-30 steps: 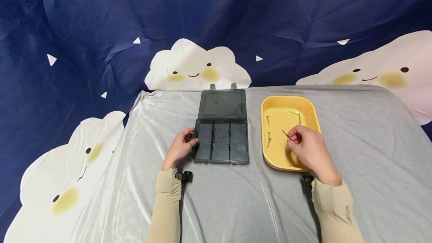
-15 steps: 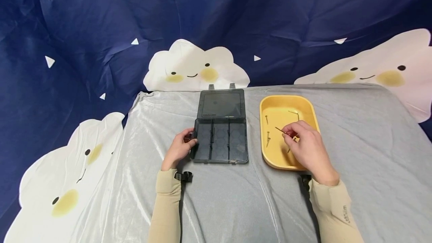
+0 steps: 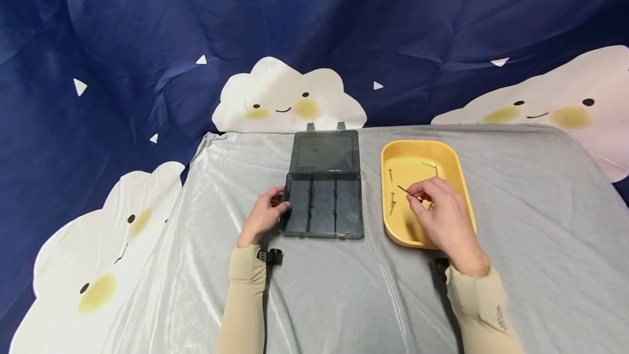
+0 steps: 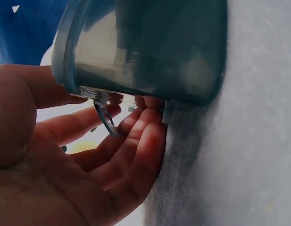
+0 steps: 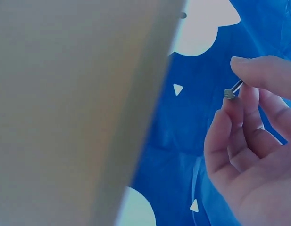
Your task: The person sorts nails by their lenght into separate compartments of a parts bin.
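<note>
My right hand pinches a thin screw between thumb and fingers above the yellow tray. The screw's ridged head shows below the thumb in the right wrist view. Several other screws lie on the tray floor, partly behind the hand. To the left, a dark see-through compartment box stands with its lid folded back. My left hand holds the box by its left side, thumb at the rim, fingers curled against the wall. A thin dark piece lies along the divider in the middle compartment.
Grey cloth covers the table, with creases near the front. A dark blue curtain with clouds hangs behind the table. The tray's raised wall stands between my right hand and the box.
My right hand has shifted slightly left within the tray area, and the held screw now points farther left. The left hand and box stay in place.
</note>
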### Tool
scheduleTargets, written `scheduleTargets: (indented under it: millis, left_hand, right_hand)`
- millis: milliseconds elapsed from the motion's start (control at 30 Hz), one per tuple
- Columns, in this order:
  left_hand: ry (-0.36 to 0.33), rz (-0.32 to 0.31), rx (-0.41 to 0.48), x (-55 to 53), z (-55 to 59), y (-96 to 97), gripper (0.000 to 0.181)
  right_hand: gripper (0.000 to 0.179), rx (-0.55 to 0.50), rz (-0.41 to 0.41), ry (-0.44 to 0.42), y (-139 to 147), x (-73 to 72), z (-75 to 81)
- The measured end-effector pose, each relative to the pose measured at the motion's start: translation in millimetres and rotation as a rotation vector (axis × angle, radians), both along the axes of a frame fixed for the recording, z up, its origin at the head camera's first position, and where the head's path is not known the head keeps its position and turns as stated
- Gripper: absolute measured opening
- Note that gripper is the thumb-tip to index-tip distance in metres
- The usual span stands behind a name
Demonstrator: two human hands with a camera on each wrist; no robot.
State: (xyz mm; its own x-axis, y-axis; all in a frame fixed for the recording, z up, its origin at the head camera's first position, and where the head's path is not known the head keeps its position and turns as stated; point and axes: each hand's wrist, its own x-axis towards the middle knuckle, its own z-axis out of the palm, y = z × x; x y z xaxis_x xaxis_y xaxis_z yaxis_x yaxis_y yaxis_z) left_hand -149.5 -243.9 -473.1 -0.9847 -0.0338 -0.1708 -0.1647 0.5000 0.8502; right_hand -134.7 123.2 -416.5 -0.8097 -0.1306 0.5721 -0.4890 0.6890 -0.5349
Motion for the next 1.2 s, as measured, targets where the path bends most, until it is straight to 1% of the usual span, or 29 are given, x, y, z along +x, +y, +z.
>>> scheduleTargets:
  millis: [233, 467, 600, 900, 1200]
  left_hand:
    - [0.012, -0.004, -0.002, 0.9, 1.5, -0.1, 0.047]
    - [0.002, -0.002, 0.005, -0.2, 1.7, 0.2, 0.047]
    - [-0.001, -0.002, 0.002, 0.1, 1.5, 0.2, 0.047]
    - [0.01, 0.008, 0.023, -0.4, 0.5, 2.7, 0.047]
    - [0.017, 0.007, 0.005, 0.2, -0.8, 1.0, 0.046]
  right_hand:
    - [0.015, -0.048, -0.019, -0.017, -12, 4.6, 4.1]
    - [0.016, -0.106, -0.018, -0.037, -26, 7.0, 10.5]
    - [0.015, -0.147, 0.008, -0.058, -36, 5.8, 13.8]
    - [0.013, -0.193, 0.068, -0.109, -55, 1.2, 21.0]
    - [0.013, -0.324, 0.129, -0.205, -77, -0.2, 19.3]
